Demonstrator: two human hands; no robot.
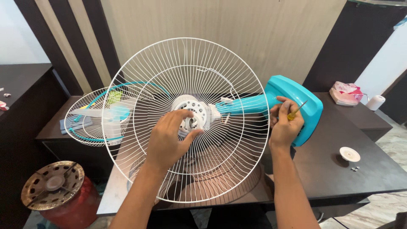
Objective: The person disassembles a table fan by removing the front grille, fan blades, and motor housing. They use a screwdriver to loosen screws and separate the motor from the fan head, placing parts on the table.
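We see the teal fan (258, 103) lying on its side on the dark worktop (339, 178), its long axis running from nine o'clock to three o'clock: the white wire guard (186, 118) faces us at the left end, tilted up, and the teal base (303, 101) points to three o'clock. Our left hand (169, 138) is closed around the white round hub (191, 114) at the guard's centre. Our right hand (285, 123) grips the neck beside the base, fingers clamped on a yellow-handled screwdriver (295, 111) pointing to one o'clock. At nine o'clock a second guard (91, 116) lies with blades inside. At four o'clock sit a small white cap (349, 154) and screws (355, 168). At two o'clock rests a pink-and-white packet (347, 92), with a white roll (375, 102) just beside it.
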